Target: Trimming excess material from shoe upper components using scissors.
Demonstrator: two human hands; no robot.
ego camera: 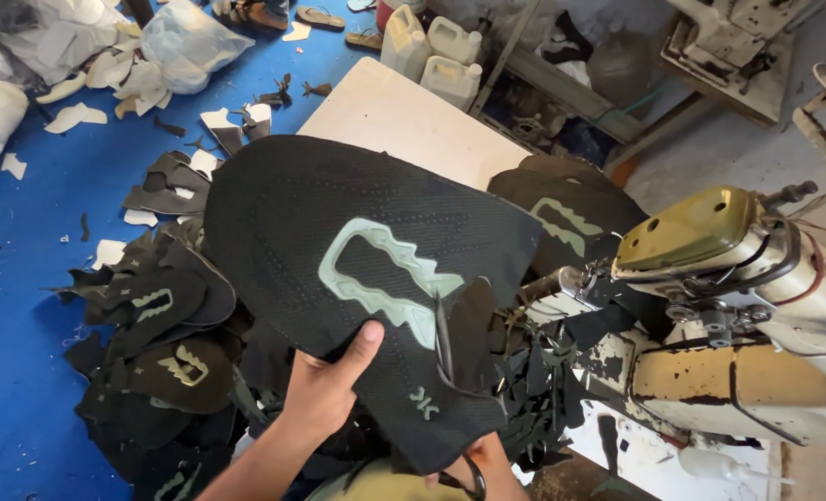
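A shoe-stitching workshop: worn sewing machine; piles of cut black shoe uppers; scraps littering the blue floor.

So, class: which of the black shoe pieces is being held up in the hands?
The big piece in the middle, gripped by the left hand; the others lie in piles.

We're looking at a black shoe upper in matt perforated mesh cloth, with a pale green rubbery-looking patch that's smoother than the knit. The sewing machine is cream painted metal, chipped and rusty, with a dull brass-coloured top plate. The jugs look like cloudy white plastic. The floor is blue and matt.
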